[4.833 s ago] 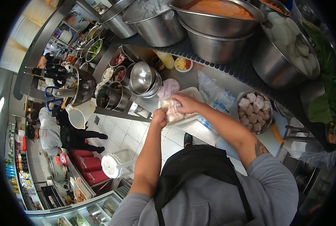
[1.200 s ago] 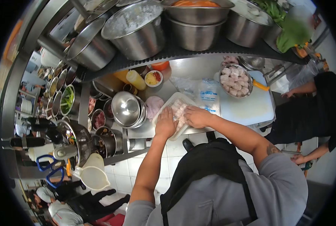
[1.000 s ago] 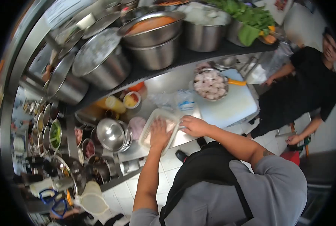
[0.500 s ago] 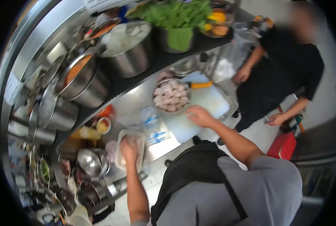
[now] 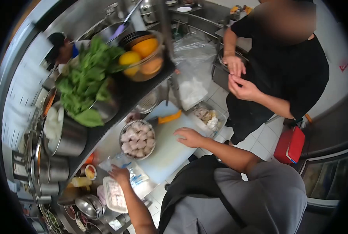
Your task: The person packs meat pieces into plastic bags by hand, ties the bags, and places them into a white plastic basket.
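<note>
My left hand [image 5: 120,174] is at the far rim of a white plastic tub [image 5: 108,199] with pale pink meat pieces in it, fingers apart and reaching over the edge of a clear plastic bag [image 5: 121,160] with blue print. Over the white cutting board [image 5: 168,146] hovers my right hand [image 5: 188,137], its fingers loosely spread and holding nothing. A round metal bowl heaped with pale meat chunks [image 5: 138,139] stands at the board's left side. Beyond the bowl, a knife with a yellow handle [image 5: 170,117] lies on the board.
A dark shelf above the counter carries leafy greens [image 5: 86,82], a bowl of oranges and lemons [image 5: 144,58] and metal pots [image 5: 66,134]. Stacked metal bowls [image 5: 89,206] sit at lower left. A person in black [image 5: 275,74] stands at right, near a red box [image 5: 290,145].
My left hand has come out of the tub and moved up to the plastic bag. My view has swung right, and the person in black has brought both hands together.
</note>
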